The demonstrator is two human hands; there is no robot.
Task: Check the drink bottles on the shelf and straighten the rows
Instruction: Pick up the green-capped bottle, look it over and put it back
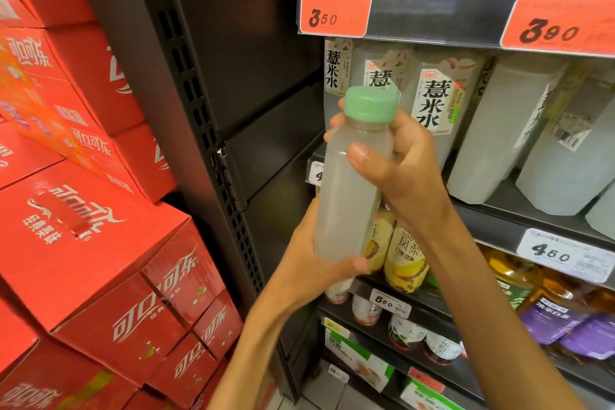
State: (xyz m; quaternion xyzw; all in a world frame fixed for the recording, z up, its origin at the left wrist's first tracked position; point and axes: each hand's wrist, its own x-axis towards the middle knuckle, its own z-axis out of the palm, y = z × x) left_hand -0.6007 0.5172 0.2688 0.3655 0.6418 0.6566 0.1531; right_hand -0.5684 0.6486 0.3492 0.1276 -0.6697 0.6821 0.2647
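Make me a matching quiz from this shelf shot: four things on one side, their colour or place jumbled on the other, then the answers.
Things:
1. bottle cap
2. price tag reading 3.50
3. stacked drink cartons
4. left hand

Matches:
A. red, at the far left
B. green
C. round the bottom of the held bottle
D. orange-red, on the top shelf edge

Pairs: 1-B, 2-D, 3-A, 4-C

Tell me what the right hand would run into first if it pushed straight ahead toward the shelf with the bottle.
Probably the white-labelled cloudy drink bottles standing in the row directly behind the right hand, which grips the green-capped cloudy plastic bottle. Depth is unclear, so the gap cannot be judged.
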